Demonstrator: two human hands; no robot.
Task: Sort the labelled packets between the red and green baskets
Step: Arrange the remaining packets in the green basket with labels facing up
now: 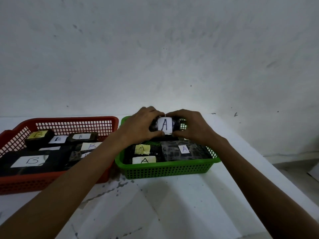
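Observation:
A black packet with a white "A" label [164,125] is held upright over the back of the green basket [165,169]. My left hand [143,125] grips its left end and my right hand [191,126] grips its right end. Inside the green basket lie other black packets marked "A" [184,149], one with a yellow label [141,149]. The red basket [51,180] on the left holds several black packets marked "B" [32,160].
Both baskets stand side by side on a white table [172,204] against a grey-white wall [155,57]. The table's right edge runs diagonally at the right, with floor beyond it.

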